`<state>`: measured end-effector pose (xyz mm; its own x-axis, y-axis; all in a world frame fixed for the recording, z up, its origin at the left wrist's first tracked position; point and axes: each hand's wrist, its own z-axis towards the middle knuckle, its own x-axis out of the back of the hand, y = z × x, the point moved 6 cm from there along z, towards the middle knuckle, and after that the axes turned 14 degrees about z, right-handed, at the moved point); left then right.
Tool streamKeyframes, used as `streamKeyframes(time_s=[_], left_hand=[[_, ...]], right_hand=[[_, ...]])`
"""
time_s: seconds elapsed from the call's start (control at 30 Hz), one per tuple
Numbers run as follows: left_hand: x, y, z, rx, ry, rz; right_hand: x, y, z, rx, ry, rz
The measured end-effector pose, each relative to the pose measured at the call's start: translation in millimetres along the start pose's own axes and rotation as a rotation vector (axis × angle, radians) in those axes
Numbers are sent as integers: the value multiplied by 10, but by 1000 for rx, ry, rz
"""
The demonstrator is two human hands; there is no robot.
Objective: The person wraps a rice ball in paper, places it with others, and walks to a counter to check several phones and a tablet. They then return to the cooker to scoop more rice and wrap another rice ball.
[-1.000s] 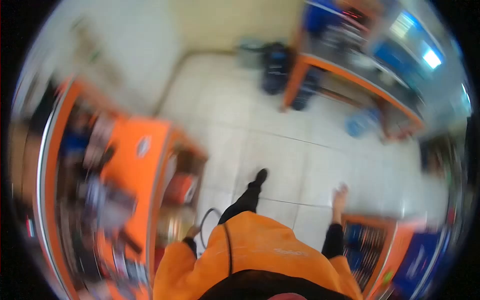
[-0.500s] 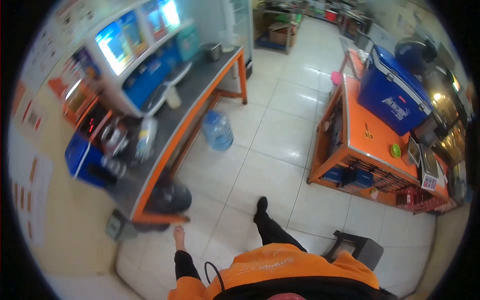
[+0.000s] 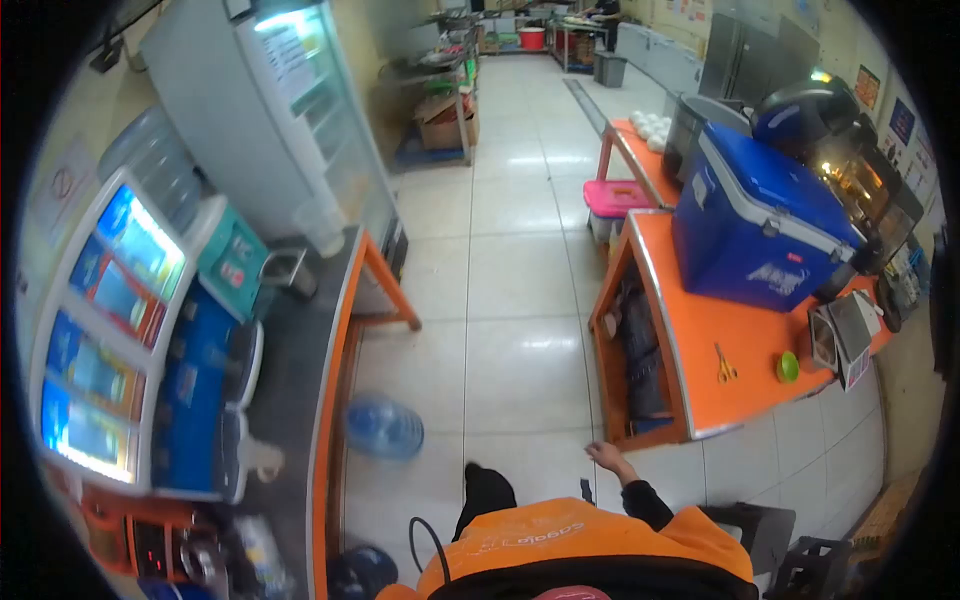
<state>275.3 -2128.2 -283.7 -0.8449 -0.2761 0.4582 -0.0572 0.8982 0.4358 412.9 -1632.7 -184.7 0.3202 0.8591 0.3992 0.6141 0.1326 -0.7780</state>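
Note:
My right hand (image 3: 605, 458) hangs in front of my orange shirt (image 3: 570, 535), just off the near corner of the orange table (image 3: 660, 335). Its fingers are loosely stretched and nothing shows in them. My left hand is out of sight. On the orange table are yellow-handled scissors (image 3: 725, 364), a small green cup (image 3: 788, 367) and a large blue cool box (image 3: 765, 225), all apart from my hand. A big water bottle (image 3: 383, 426) lies on the floor beside the dark counter on the left.
Lit drink dispensers (image 3: 110, 330) and a metal container (image 3: 289, 272) stand on the left counter (image 3: 318, 300). Beyond is a glass-door fridge (image 3: 330, 140). A tiled aisle (image 3: 520, 300) runs between counter and table. A pink-lidded box (image 3: 615, 198) sits on the right; a person (image 3: 606, 20) stands far back.
My view has turned left and moved forward along the aisle. My left hand has left the view, and my right hand has come into it beside the orange table.

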Motion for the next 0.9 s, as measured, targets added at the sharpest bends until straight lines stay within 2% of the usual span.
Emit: streamKeyframes(time_s=[0.07, 0.2, 0.3, 0.43, 0.47, 0.53, 0.6, 0.63, 0.67, 0.77, 0.8, 0.83, 0.9], left_hand=[[481, 371, 474, 22, -4, 24], [1567, 1099, 1389, 32, 20, 76], [2363, 1721, 2032, 42, 28, 144], [3503, 2556, 3127, 4, 58, 406], [3854, 2859, 3437, -41, 87, 511], [4532, 3718, 4138, -195, 185, 625], [5037, 4989, 4774, -525, 258, 352], [5249, 5536, 5000, -328, 381, 398], [5380, 6188, 5119, -415, 448, 447], [5283, 7292, 5611, -561, 345, 31], [5176, 7473, 5696, -548, 275, 51], [5001, 7588, 5780, -528, 200, 63], [4719, 7614, 5818, -370, 81, 343]], right_hand=[[65, -887, 849, 166, 52, 80], [246, -2129, 2073, 296, 23, 85], [388, -2325, 2834, 203, -24, -128], [911, -2231, 3356, -13, -7, 244], [1066, -2106, 3464, -34, 86, 157], [1415, -1861, 3634, -149, 180, 36], [1745, -1772, 3867, -259, 150, 33], [1901, -1758, 4021, -281, 110, 63], [2036, -1748, 4178, -301, 67, 95], [2544, -1758, 5101, -353, 4, -82], [2768, -1987, 5472, -192, -6, -223], [3104, -2471, 5641, -176, 162, -76], [3661, -3261, 6229, -39, 245, 37]])
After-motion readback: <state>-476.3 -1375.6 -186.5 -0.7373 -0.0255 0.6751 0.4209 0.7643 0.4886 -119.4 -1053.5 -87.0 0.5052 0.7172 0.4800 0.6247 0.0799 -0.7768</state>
